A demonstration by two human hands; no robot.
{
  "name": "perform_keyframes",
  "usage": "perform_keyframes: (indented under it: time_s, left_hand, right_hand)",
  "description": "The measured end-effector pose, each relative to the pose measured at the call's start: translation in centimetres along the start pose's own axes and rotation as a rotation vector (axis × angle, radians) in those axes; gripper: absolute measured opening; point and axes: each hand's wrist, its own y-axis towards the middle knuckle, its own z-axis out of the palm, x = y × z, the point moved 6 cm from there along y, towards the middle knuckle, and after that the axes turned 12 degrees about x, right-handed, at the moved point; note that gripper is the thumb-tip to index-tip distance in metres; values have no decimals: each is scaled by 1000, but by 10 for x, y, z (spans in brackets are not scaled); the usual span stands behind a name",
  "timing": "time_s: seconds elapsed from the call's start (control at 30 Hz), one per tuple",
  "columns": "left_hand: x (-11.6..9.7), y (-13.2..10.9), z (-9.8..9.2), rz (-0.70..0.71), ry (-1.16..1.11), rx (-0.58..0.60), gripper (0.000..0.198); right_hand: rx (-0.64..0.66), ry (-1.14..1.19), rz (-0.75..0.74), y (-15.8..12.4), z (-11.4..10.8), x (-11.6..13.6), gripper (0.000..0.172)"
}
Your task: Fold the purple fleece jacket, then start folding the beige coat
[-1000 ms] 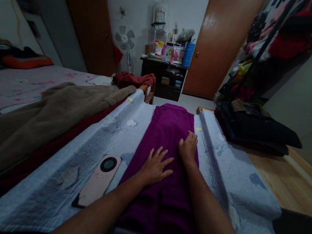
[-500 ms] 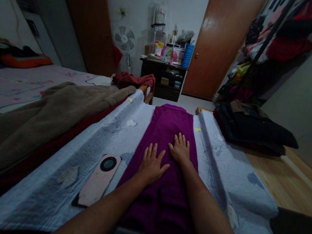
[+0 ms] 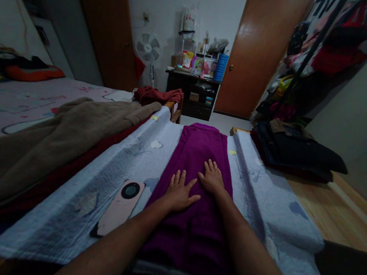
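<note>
A long purple garment (image 3: 199, 147), whose exact kind I cannot tell, lies lengthwise on a pale blue patterned cloth (image 3: 260, 183). My left hand (image 3: 179, 193) rests palm down on the middle of the garment, fingers spread. Slightly farther forward and to the right, my right hand (image 3: 212, 177) also lies flat on the purple fabric with its fingers apart. Neither hand grips anything. Left of the garment, beside my left forearm, a pink phone (image 3: 120, 209) with a round black camera ring lies back side up on the cloth.
A brown blanket (image 3: 44, 147) lies over the bed at left. Dark folded clothes (image 3: 297, 147) are stacked on a wooden surface (image 3: 315, 211) at right. Beyond stand a fan (image 3: 149, 48), a dark cabinet (image 3: 190, 94) and a door (image 3: 254, 51); clothes hang at upper right.
Both hands stay flat on the purple garment in nearly the same place. The view has shifted very slightly; nothing has been picked up or let go.
</note>
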Motion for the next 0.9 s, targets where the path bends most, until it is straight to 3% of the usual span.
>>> perform_keyframes:
  time_s: [0.37,0.57,0.9]
  left_hand:
    - [4,2,4,17,-38,88,88]
    - [10,6,-4,90,-134,205,71]
    - [9,7,5,56,-103,48,63]
  right_hand:
    - [65,-33,-147,-57,15,11,68]
    - [98,-9,-168,-73,21,14,73]
    - [135,19,-206,-100,26,21,78]
